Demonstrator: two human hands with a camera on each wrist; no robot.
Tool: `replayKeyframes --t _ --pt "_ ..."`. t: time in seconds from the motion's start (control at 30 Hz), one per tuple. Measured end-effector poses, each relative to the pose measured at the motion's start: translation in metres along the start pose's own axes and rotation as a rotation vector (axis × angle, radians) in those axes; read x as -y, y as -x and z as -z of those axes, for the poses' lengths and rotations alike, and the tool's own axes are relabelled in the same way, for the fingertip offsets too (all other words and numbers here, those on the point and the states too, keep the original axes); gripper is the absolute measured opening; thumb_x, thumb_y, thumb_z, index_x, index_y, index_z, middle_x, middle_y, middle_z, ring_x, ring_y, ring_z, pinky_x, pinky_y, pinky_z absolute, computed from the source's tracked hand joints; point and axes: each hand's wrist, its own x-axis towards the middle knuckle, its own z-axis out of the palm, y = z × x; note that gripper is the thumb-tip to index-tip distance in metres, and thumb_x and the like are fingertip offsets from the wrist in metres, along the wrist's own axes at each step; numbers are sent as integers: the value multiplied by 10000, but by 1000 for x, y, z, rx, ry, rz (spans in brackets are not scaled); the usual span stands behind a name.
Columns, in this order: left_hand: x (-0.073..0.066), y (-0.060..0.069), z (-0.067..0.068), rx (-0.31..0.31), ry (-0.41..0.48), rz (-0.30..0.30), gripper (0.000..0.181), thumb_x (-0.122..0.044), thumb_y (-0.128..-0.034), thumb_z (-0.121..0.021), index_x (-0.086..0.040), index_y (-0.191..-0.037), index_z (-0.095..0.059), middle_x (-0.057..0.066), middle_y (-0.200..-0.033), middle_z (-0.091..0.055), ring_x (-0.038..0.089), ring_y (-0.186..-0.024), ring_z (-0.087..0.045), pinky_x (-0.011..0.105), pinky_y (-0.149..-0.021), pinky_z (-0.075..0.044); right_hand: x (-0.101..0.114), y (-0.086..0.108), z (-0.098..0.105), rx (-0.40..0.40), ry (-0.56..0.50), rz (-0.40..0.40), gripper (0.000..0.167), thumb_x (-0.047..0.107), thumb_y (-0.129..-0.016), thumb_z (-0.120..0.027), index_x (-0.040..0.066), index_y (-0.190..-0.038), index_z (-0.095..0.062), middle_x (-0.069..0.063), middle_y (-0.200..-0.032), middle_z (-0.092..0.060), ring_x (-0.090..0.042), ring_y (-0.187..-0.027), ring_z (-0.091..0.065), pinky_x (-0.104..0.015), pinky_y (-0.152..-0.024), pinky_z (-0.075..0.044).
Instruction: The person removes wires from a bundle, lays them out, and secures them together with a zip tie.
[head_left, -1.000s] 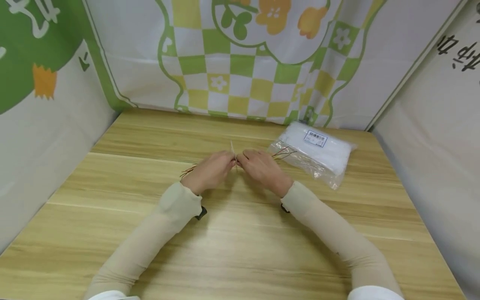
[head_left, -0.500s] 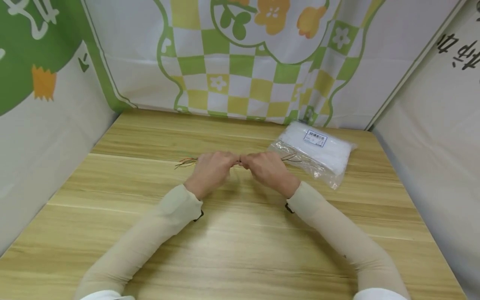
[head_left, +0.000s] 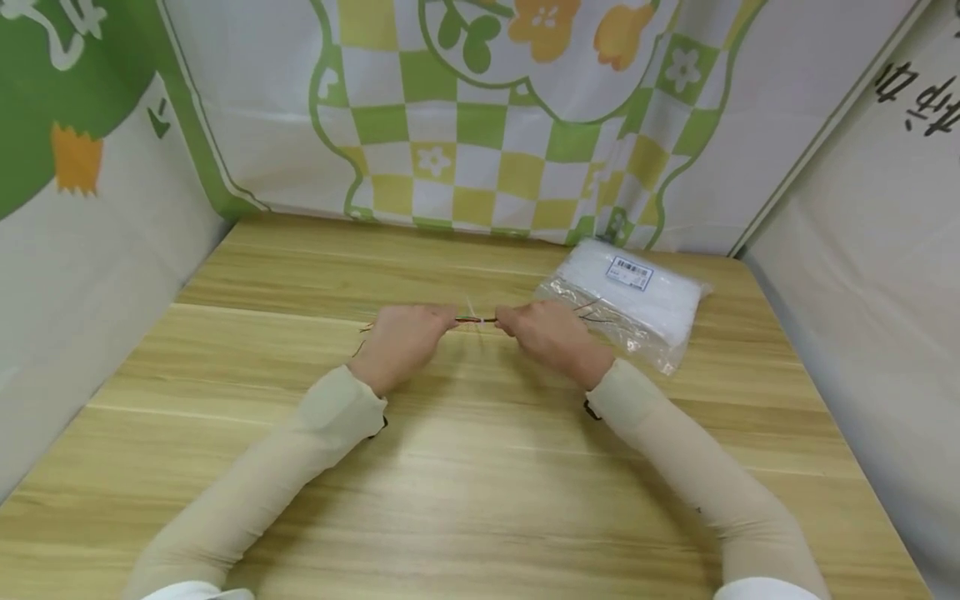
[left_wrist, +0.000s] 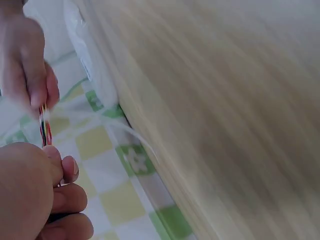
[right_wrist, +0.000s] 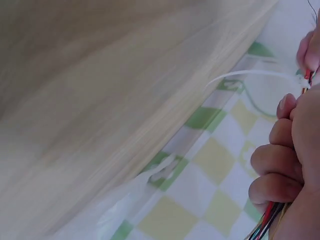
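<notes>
A bundle of thin coloured wires (head_left: 467, 319) stretches between my two hands above the table. My left hand (head_left: 401, 337) grips the bundle's left part, with loose wire ends sticking out beyond it. The right part is in the grip of my right hand (head_left: 553, 335); red, black and pale wires (right_wrist: 270, 220) trail from under its curled fingers. Around the bundle, in the short gap between the hands, sits a white cable tie (head_left: 482, 321). Its thin tail (right_wrist: 250, 73) curves away in the right wrist view. The wires inside both fists are hidden.
A clear plastic bag (head_left: 660, 304) with white contents and a barcode label lies at the back right of the wooden table (head_left: 480, 500), near my right hand. A green-and-yellow checked curtain (head_left: 480, 167) hangs behind the table, and pale cloth walls stand at both sides.
My hands have drawn apart, the left one leftward and the right one rightward along the wires. The bundle and the cable tie between them have come into plainer view.
</notes>
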Motion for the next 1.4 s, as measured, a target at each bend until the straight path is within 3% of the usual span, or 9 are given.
replayKeyframes --t 0.1,0.27,0.43,0.53,0.73,0.9,1.03,1.2,1.4 --pt "14 4 1 19 20 11 253 -288 -1106 -556 -148 -911 -635 -19 -648 -603 132 -546 -410 350 -431 -387 -11 5 -1 -22 -7 -13 270 234 -1098 -572 139 -851 -521 8 -646 -621 -197 -522 -536 -434 -469 -467" --pt "27 9 1 10 69 -2 239 -273 -1090 -590 -146 -902 -667 -17 -665 -608 148 -549 -444 350 -442 -391 -23 13 -3 -21 -11 -23 299 250 -1107 -553 140 -832 -513 13 -599 -530 -198 -509 -501 -415 -437 -397" --pt "42 18 -1 11 68 19 209 -253 -1082 -606 -148 -917 -677 -30 -606 -549 144 -537 -429 328 -448 -374 -35 23 -2 3 9 -60 275 244 -1105 -560 139 -853 -522 -8 -597 -524 -227 -525 -544 -458 -457 -461" --pt "49 24 -1 -20 64 5 203 -251 -1071 -622 -140 -914 -687 -28 -567 -512 131 -514 -378 303 -433 -344 -41 27 -1 -5 -29 -28 231 191 -1085 -592 133 -867 -544 -20 -613 -577 -232 -543 -573 -460 -494 -502" --pt "52 28 -3 -73 78 -42 256 -242 -1058 -638 -129 -828 -621 -34 -556 -434 115 -512 -324 276 -434 -304 -45 29 3 -20 -93 77 170 83 -1036 -641 113 -882 -574 -28 -670 -621 -167 -564 -558 -358 -538 -509" --pt "52 28 1 -36 87 -38 274 -247 -1071 -614 -130 -823 -607 -40 -566 -417 123 -521 -343 287 -455 -321 -47 29 5 -20 -85 141 171 84 -1043 -624 95 -885 -557 -23 -705 -560 -167 -615 -544 -340 -575 -514" --pt "49 26 7 0 73 -26 295 -242 -1087 -586 -129 -815 -579 -58 -572 -340 120 -537 -309 284 -468 -288 -49 32 7 1 -38 99 226 196 -1078 -608 131 -872 -542 9 -659 -522 -159 -581 -500 -385 -527 -488" --pt "46 18 12 -12 38 -44 295 -235 -1094 -576 -111 -828 -556 -64 -588 -261 118 -553 -252 277 -482 -250 -51 38 10 29 7 0 298 294 -1090 -592 161 -834 -517 36 -606 -476 -157 -539 -448 -433 -470 -445" --pt "52 18 14 37 12 -45 231 -200 -1082 -607 -121 -865 -588 -40 -592 -438 128 -547 -358 292 -476 -318 -54 40 9 55 -21 87 247 208 -1082 -606 117 -854 -574 -2 -625 -529 -181 -537 -519 -432 -538 -524"
